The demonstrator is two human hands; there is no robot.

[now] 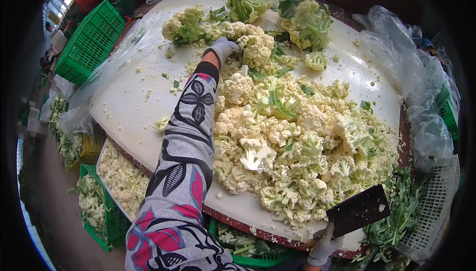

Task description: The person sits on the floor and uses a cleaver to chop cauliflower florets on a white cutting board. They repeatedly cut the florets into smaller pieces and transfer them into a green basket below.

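Note:
My left hand (223, 51), in a grey-white glove, reaches far over the white tabletop (130, 96) and touches a cauliflower head (256, 46). Its fingertips are hidden at the head's near side, so its grip cannot be judged. At the lower right my right hand (325, 247), also gloved, is closed around the handle of a cleaver (359, 209). The broad dark blade points up and to the right, with a few crumbs stuck on it. Between the hands spreads a large heap of cut cauliflower florets (290, 133).
More cauliflower heads (310, 25) with leaves lie at the far side. Clear plastic sheeting (420, 85) hangs over the right edge. A green crate (91, 42) stands at the far left. Below the left edge sits a tub of florets (122, 174). Leaves (394, 204) are piled at the right.

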